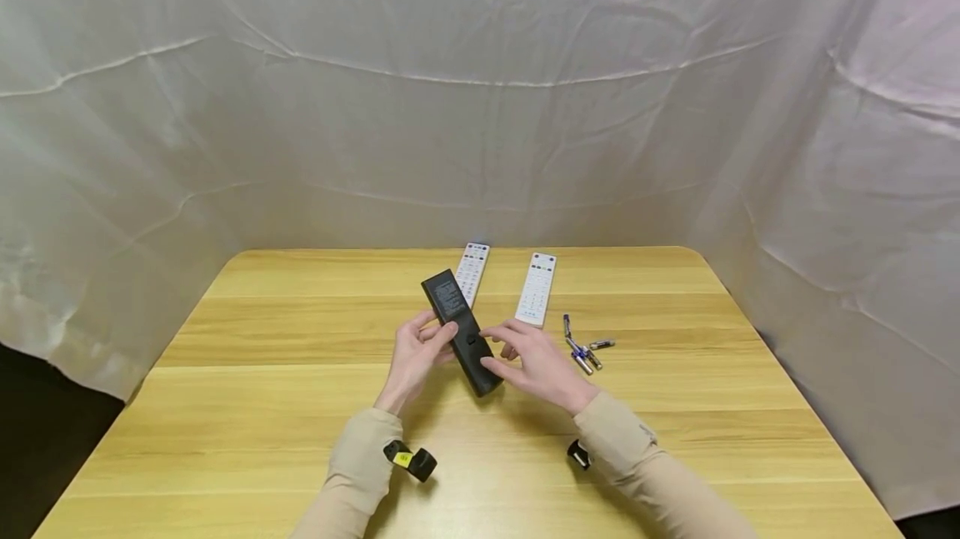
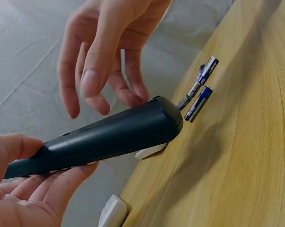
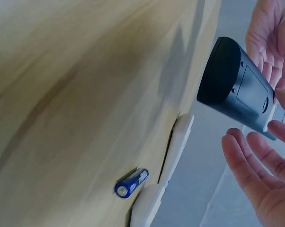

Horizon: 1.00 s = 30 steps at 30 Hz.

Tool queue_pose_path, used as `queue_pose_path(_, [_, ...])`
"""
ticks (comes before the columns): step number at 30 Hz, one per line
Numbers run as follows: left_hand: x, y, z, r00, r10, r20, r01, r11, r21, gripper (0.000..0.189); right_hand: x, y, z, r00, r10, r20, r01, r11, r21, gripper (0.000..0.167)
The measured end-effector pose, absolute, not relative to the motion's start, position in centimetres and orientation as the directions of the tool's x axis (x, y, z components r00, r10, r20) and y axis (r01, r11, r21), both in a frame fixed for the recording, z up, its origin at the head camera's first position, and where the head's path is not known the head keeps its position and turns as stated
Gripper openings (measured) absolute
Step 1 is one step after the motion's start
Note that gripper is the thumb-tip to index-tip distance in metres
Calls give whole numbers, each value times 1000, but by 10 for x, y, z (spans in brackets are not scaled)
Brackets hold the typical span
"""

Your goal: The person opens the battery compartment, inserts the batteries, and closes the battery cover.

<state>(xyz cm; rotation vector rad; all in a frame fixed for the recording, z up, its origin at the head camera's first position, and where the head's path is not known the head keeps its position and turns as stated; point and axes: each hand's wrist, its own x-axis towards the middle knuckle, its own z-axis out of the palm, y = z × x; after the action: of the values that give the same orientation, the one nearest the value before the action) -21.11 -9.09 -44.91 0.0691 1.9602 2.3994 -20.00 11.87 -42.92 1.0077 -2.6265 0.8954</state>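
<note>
My left hand [image 1: 416, 353] grips a black remote control [image 1: 468, 349], back side up, with the thumb on its back and the fingers underneath. In the head view its lower end points toward me and to the right. The right wrist view shows the outline of the battery cover [image 3: 251, 90] on the remote's back; it is in place. My right hand [image 1: 543, 364] is at the remote's right side, fingers spread and slightly bent, fingertips close to the cover. Whether they touch it, I cannot tell. The remote's button side faces down, mostly hidden.
Two white remotes, one left [image 1: 472, 268] and one right [image 1: 536, 289], lie button side up toward the back of the wooden table [image 1: 262, 422]. Several blue and silver batteries [image 1: 583, 356] lie loose to the right of my right hand. A pale curtain [image 1: 480, 147] hangs behind the table.
</note>
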Motion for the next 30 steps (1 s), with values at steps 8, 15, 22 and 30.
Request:
queue_pose_path(8, [-213, -90, -451, -998, 66, 4, -10, -210, 978, 40, -201, 107, -430, -757, -544, 362, -652, 594, -470, 34])
queue_pose_path(15, [-212, -90, -453, -998, 64, 7, -6, -204, 979, 40, -201, 102, -430, -767, -540, 347, -641, 613, -461, 34])
queue_pose_path(22, [-212, -89, -451, -999, 53, 2, -8, -198, 980, 41, -202, 100, -429, -775, -531, 342, -631, 623, -463, 31])
queue_pose_path(30, [-212, -87, -451, -999, 48, -2, -11, -191, 982, 40, -202, 98, -428, -793, -514, 328, -609, 639, -471, 29])
